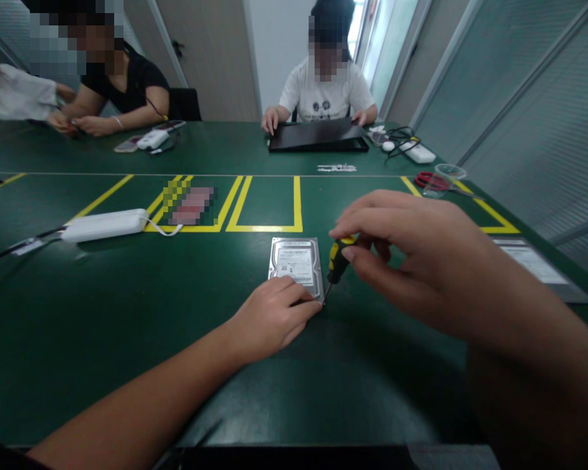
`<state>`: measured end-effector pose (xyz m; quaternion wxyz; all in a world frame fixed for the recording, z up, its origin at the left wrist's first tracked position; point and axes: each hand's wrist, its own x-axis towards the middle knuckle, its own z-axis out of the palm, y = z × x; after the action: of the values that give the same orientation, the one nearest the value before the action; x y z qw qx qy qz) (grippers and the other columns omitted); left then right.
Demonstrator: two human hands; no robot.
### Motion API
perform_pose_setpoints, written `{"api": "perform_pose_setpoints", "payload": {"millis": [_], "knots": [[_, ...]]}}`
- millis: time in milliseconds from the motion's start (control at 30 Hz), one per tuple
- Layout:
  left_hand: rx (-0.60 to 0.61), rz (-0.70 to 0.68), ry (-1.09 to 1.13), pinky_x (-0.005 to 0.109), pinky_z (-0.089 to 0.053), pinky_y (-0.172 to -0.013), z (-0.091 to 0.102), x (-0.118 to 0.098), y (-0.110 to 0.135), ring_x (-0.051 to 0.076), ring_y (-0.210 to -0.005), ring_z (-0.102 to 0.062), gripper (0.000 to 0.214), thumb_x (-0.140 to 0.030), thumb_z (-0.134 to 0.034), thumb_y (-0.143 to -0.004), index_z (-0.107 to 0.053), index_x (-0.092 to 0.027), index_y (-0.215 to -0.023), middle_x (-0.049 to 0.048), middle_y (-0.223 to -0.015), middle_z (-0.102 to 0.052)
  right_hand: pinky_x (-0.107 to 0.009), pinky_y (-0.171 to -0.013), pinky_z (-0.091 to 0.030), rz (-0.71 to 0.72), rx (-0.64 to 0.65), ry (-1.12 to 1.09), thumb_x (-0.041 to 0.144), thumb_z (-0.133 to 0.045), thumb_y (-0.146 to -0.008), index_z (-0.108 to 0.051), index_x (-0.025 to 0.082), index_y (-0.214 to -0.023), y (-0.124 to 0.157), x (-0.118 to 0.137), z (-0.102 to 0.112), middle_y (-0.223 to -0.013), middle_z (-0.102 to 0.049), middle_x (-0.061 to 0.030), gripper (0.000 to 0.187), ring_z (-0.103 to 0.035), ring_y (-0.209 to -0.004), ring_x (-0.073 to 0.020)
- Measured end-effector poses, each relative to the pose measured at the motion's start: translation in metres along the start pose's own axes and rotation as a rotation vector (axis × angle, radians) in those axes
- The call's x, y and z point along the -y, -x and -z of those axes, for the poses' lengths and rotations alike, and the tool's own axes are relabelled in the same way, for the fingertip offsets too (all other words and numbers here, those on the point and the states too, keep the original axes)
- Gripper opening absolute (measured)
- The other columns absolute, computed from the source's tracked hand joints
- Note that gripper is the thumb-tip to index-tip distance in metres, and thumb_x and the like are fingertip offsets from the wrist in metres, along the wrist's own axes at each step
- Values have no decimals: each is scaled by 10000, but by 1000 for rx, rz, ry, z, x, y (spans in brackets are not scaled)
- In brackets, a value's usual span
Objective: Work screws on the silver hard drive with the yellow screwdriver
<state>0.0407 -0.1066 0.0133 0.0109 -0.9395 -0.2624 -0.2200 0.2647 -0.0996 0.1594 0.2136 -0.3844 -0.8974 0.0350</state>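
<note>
A silver hard drive [296,262] with a white label lies flat on the green table [127,313] in front of me. My left hand [270,318] rests on its near edge, fingers curled and pressed down on the near right corner. My right hand [406,254] pinches the black-and-yellow handle of a small screwdriver [336,261]. The screwdriver stands nearly upright, its thin tip down at the drive's near right corner, beside my left fingertips.
A white power strip [105,225] with a cable lies at the left, near yellow tape boxes [267,225]. A flat plate [539,264] lies at the right; red scissors [434,181] and a clear cup [449,172] lie beyond. Across the table, people work, one over a black laptop [317,137].
</note>
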Motion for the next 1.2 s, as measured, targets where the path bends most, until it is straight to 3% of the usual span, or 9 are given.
{"api": "perform_pose_setpoints", "payload": {"millis": [200, 367, 600, 800, 1067, 1200], "knots": [[5, -2, 11, 370, -498, -743, 1, 0, 0, 220, -861, -570, 256, -164, -542, -941, -684, -182, -1154, 72, -988, -677, -287, -661, -357, -24, 0, 7, 234, -552, -890, -667, 212, -995, -1, -2, -2, -895, -638, -33, 157, -536, -744, -159], [13, 3, 7, 372, -496, -752, 0, 1, 1, 222, -871, -567, 256, -176, -553, -941, -676, -187, -1165, 69, -1001, -674, -294, -667, -358, -38, -2, 6, 258, -542, -892, -665, 203, -893, -1, -2, -1, -867, -637, -38, 135, -537, -745, -163], [10, 9, -4, 364, -494, -768, 0, -1, 2, 216, -887, -564, 249, -164, -541, -943, -680, -189, -1148, 75, -1036, -665, -287, -677, -366, -20, -5, -7, 219, -546, -880, -668, 208, -999, 0, -2, -1, -885, -647, -32, 170, -540, -755, -159], [0, 8, 3, 363, -499, -777, 0, -1, 1, 216, -901, -566, 256, -165, -535, -945, -675, -188, -1158, 85, -1064, -656, -292, -654, -359, -51, 8, 11, 281, -553, -895, -670, 204, -876, -4, -3, -1, -832, -636, -36, 142, -538, -729, -160], [4, 7, -5, 364, -501, -774, 0, -1, 1, 217, -896, -565, 254, -170, -535, -949, -679, -187, -1157, 87, -1056, -655, -295, -687, -374, -22, 10, -8, 221, -543, -886, -668, 207, -1002, -1, -4, -1, -885, -644, -33, 171, -547, -763, -163], [17, 15, -7, 366, -500, -772, 0, 0, 1, 218, -892, -561, 258, -168, -544, -943, -674, -189, -1165, 81, -1053, -655, -291, -655, -343, -39, 33, 3, 280, -568, -896, -668, 206, -914, -2, -4, -1, -849, -624, -28, 125, -525, -740, -159]]}}
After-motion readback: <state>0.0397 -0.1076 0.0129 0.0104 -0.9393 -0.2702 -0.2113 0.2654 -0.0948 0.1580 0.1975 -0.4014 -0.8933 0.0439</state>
